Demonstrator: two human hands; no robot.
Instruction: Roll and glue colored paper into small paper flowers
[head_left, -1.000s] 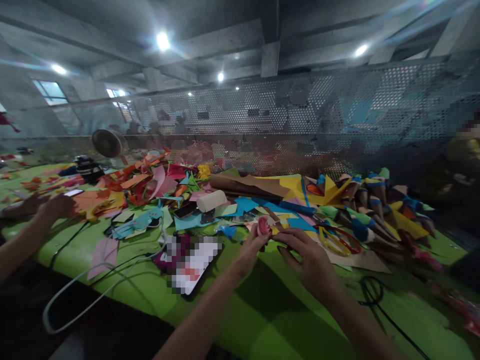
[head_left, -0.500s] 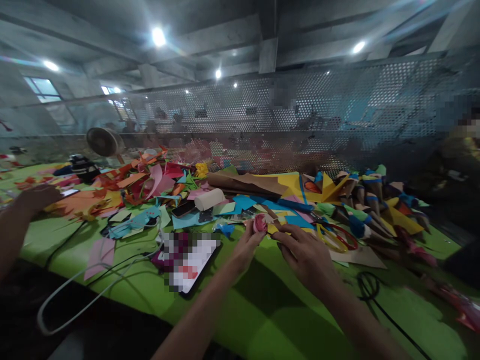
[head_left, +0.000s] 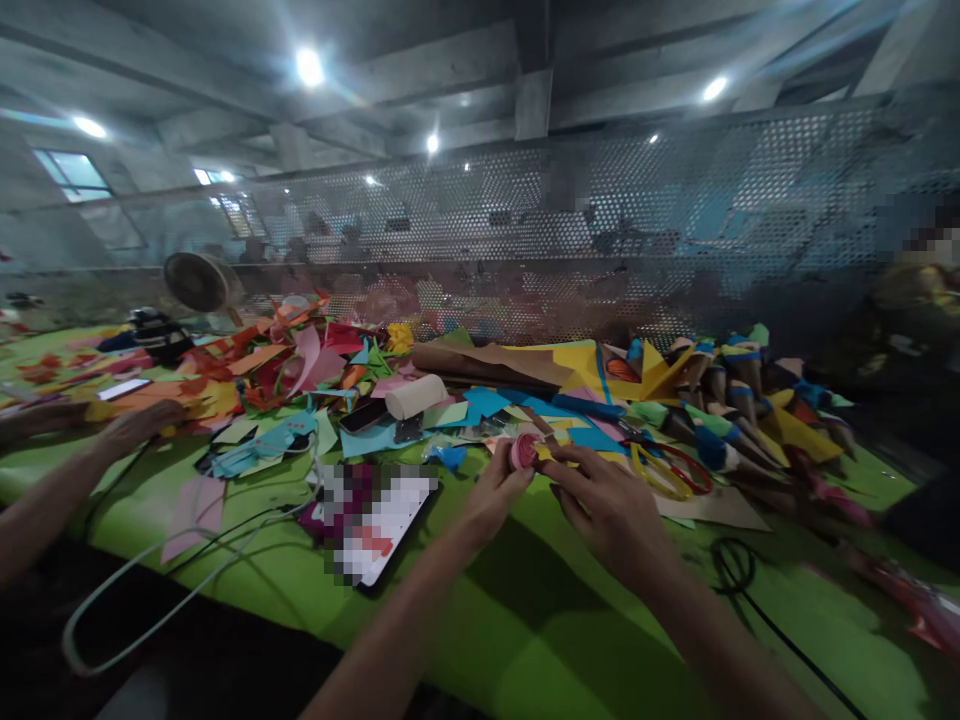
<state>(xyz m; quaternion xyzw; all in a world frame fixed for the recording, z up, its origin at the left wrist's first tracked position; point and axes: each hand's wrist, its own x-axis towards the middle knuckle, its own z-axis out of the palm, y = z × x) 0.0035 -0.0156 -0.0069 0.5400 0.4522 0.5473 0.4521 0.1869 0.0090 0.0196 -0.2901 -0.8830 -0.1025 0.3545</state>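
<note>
A small pink paper rose (head_left: 523, 451), rolled in a spiral, is pinched in my left hand (head_left: 495, 490) above the green tabletop (head_left: 517, 610). My right hand (head_left: 600, 495) meets it from the right, its fingers bent and the tips closed at the flower's edge. The exact hold of those fingertips is partly hidden. Just behind the hands lie blue and yellow paper pieces. Scissors with yellow and red handles (head_left: 686, 475) rest to the right of my right hand. Left of my left hand lies a phone (head_left: 394, 530) with a lit screen.
Scraps of coloured paper (head_left: 300, 365) and a brown paper roll (head_left: 487, 365) cover the back. Paper-wrapped cones (head_left: 739, 400) stand at right. Cables (head_left: 731, 570) lie on the table. At left, a co-worker's hand (head_left: 146, 425) reaches in; a fan (head_left: 196, 282) stands behind.
My hands stay around the paper rose, with the fingers shifted slightly. The co-worker's hand at left has moved right and down over the orange paper, and a second forearm shows there.
</note>
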